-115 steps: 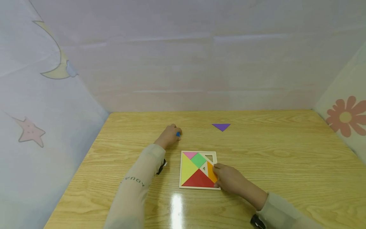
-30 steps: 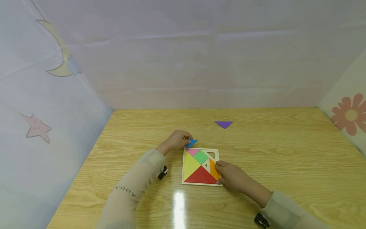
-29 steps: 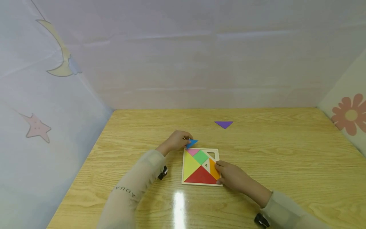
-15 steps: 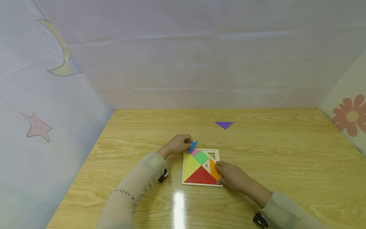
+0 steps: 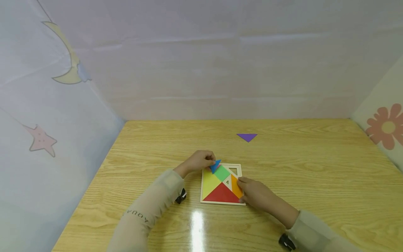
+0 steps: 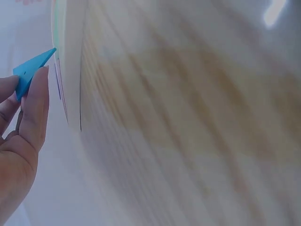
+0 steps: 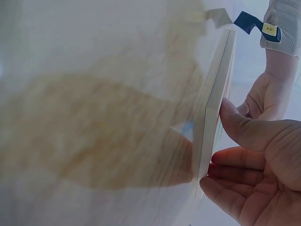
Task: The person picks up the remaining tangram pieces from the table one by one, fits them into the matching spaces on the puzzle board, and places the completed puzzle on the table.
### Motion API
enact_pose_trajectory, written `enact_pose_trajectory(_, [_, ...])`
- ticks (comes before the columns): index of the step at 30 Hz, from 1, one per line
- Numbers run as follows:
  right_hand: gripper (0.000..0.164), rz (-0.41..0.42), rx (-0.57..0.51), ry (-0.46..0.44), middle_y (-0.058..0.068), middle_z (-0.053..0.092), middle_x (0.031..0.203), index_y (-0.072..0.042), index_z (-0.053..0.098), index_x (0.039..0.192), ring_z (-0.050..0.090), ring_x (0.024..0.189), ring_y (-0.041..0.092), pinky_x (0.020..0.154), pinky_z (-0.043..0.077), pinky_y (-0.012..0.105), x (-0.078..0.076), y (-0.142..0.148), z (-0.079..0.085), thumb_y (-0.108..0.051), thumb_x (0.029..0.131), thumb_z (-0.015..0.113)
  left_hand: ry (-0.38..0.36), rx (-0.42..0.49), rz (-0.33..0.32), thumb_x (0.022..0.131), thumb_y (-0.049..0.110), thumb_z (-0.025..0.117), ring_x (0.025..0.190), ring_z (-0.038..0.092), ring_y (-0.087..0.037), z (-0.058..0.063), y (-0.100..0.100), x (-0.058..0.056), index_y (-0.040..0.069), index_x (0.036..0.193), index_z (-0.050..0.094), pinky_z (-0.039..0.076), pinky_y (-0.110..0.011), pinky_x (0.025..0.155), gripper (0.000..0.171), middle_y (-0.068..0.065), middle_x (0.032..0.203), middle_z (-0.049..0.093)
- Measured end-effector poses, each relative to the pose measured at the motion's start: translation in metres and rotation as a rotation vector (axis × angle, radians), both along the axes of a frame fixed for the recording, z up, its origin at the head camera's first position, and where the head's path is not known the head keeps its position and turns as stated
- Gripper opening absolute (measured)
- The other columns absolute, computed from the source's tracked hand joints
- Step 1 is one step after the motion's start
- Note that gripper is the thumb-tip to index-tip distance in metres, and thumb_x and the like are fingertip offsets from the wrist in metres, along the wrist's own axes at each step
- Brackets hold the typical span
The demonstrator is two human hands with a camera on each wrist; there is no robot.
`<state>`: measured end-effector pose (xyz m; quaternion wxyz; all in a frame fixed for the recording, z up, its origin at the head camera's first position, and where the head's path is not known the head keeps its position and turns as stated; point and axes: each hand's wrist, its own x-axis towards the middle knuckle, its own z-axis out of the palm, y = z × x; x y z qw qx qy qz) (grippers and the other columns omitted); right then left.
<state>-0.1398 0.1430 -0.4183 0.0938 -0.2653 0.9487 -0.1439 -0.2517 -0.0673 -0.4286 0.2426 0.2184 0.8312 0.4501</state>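
Tangram board (image 5: 220,202) lay flat on the wood-grain tbl (image 5: 315,182), w/ the rt hand (image 5: 255,193) at its rt edge: thumb & fingers gripped it there. Good brace, IMO, since a light board would prob. slide if a pc got pushed against it. L hand (image 5: 198,160) was over the board's upper L corner.

Red triangle (image 5: 221,193) & yellow triangle (image 5: 209,185), the biggest pcs, sat in place, so no need to touch them. Purple triangle (image 5: 247,137) lay beyond the board, out of the way; the vacant corner slot (image 5: 232,170), upper rt, looked abt its size. Orange parallelogram (image 5: 237,187) & green square (image 5: 222,173) were in place too, handy guides for lining up.

Blue triangle (image 5: 216,166) was pinched btwn L thumb & fingers, tilted, over the board w/ one tip by the green square; couldn't tell whether it touched. Small slot (image 5: 227,181), btwn green & orange, seemed the likelier fit for it. Best way, as judged: lift it clear of the green square, turn it in the fingertips till its edges matched the slot's, level it, seat one edge first, then press flat w/ one finger. Holding by the edges alone would prob. avoid trapped fingertips & a crooked drop.
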Motion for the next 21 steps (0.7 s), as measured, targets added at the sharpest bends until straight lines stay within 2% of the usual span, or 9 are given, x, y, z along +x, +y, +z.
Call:
enact_pose_trajectory(14, [0.051,-0.006,0.012,0.002,0.021,0.05,0.114,0.011,0.052,0.11,0.05,0.102,0.033,0.082,0.042,0.042,-0.001,0.001,-0.002,-0.02,0.072,0.069,-0.027,0.012,-0.011,0.085,0.005,0.053,0.067,0.056,-0.016,0.005,0.005,0.008,0.002,0.086,0.057,0.05,-0.025,0.061,0.005,-0.006,0.075,0.055])
enact_pose_trajectory(21, [0.052,-0.008,0.016,-0.005,0.021,0.049,0.115,0.011,0.052,0.11,0.049,0.103,0.033,0.083,0.042,0.041,-0.001,0.001,-0.003,-0.02,0.073,0.068,-0.031,0.031,-0.025,0.085,0.005,0.053,0.069,0.055,-0.015,0.003,0.009,0.011,0.004,0.086,0.056,0.049,-0.025,0.063,0.004,-0.006,0.077,0.055])
